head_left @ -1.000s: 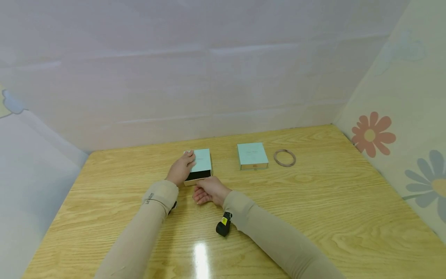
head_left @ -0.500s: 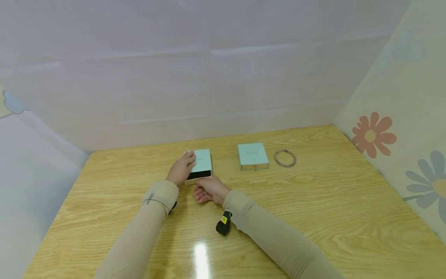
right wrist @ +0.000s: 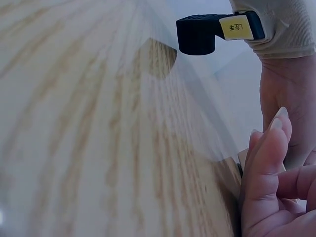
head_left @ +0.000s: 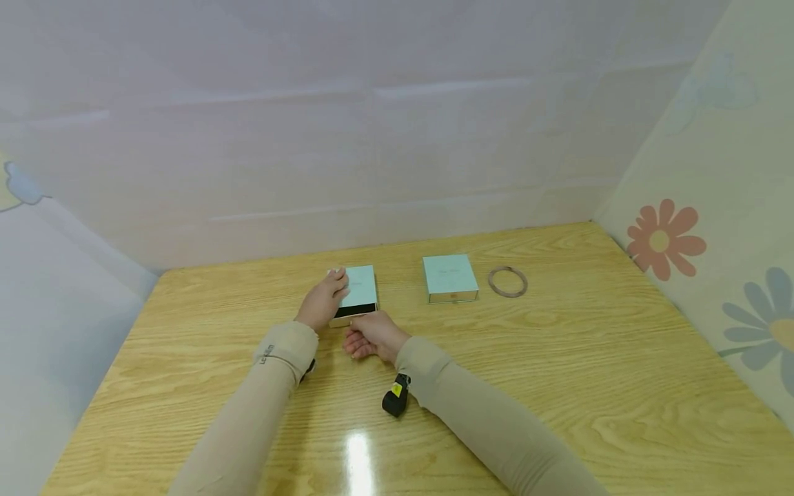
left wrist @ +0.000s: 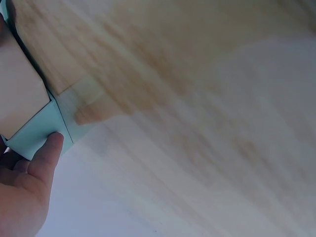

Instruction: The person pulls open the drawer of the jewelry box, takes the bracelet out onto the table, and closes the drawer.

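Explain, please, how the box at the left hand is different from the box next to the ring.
The handled box is partly open, with a black strip showing behind its front; the other box looks closed. The left hand rests on the handled box and the right hand is at its front; no hand touches the other box. Both have light green tops and tan fronts.
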A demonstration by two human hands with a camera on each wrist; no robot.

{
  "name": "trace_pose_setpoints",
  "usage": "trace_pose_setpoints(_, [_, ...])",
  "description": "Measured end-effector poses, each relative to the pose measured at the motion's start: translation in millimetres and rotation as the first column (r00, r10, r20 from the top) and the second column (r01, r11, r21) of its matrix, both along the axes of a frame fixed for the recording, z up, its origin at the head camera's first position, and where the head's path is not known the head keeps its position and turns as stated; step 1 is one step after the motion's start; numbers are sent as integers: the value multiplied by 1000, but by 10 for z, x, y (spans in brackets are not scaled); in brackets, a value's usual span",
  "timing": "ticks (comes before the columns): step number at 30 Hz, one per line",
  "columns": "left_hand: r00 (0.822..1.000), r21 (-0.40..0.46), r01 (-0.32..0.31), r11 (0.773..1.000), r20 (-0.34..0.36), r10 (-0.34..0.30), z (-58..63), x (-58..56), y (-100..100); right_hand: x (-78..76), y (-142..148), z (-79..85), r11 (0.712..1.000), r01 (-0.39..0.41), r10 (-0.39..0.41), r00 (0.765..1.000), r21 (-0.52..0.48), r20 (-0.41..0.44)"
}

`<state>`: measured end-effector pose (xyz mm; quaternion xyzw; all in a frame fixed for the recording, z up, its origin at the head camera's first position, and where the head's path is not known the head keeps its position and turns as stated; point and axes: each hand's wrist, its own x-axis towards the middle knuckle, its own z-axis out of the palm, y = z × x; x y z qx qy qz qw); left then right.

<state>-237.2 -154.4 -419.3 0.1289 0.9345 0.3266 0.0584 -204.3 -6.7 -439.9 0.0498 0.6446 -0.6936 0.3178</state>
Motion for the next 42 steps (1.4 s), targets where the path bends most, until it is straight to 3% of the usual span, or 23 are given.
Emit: trace_pose_setpoints(42, [1000,-4,-12,1000,-2,12,-6,-6,17,-105,-87,-7,996,81,-79,996,-40,30])
